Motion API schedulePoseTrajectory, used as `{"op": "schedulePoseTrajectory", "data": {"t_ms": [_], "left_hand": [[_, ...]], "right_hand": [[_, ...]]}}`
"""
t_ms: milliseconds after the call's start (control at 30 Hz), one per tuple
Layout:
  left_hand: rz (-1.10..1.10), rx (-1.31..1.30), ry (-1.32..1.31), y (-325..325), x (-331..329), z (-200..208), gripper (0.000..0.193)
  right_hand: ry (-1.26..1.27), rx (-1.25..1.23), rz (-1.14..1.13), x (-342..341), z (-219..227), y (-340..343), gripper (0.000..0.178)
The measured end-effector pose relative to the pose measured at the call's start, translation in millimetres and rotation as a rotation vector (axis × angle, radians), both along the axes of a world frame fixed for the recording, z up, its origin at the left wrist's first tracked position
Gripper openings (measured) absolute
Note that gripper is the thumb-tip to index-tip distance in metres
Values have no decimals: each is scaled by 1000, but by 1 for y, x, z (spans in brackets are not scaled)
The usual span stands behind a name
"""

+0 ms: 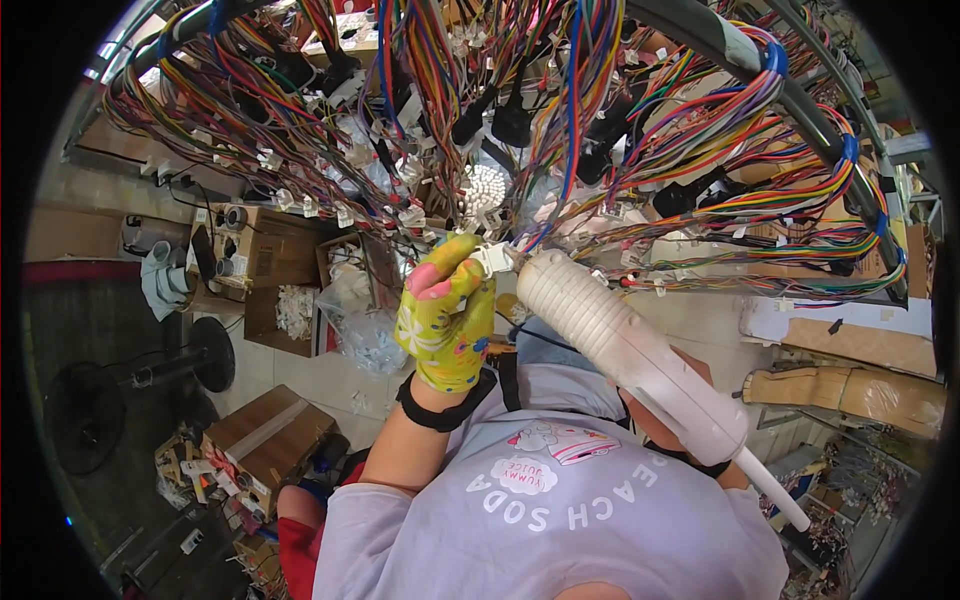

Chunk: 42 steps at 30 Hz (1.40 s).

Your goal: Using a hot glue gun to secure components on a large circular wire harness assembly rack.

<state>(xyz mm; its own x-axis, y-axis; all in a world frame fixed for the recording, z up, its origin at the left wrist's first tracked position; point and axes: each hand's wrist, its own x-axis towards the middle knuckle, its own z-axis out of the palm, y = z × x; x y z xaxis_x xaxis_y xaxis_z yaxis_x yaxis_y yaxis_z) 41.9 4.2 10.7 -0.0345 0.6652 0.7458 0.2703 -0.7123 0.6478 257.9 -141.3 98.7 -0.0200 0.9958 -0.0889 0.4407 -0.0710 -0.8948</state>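
My left hand, in a yellow-green flowered glove, pinches a small white plastic connector between thumb and fingers. Thin coloured wires run from the connector up into the hanging bundles. My right hand is wrapped round a white hot glue gun, whose body hides most of the fingers. The gun's ribbed front end points up and left, with its nozzle close beside the connector; I cannot tell whether they touch. A white glue stick sticks out of its back end.
Thick bundles of coloured wires hang from a dark curved metal rail ahead. Cardboard boxes, a plastic bag and a black fan are at left. Flattened cardboard lies at right.
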Motion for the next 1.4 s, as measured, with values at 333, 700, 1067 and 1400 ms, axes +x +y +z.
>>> {"op": "schedulePoseTrajectory", "data": {"t_ms": [333,700,1067,1400], "left_hand": [[67,-33,-75,-3,4,0,38],[-455,-817,-884,-13,11,9,34],[-499,-1009,-924,-17,11,5,35],[-491,-969,-920,-17,9,3,34]], "right_hand": [[23,-83,-55,-4,8,1,28],[-60,-104,21,-1,11,1,27],[-120,96,132,5,-5,-1,30],[-74,6,96,-2,3,3,31]]}}
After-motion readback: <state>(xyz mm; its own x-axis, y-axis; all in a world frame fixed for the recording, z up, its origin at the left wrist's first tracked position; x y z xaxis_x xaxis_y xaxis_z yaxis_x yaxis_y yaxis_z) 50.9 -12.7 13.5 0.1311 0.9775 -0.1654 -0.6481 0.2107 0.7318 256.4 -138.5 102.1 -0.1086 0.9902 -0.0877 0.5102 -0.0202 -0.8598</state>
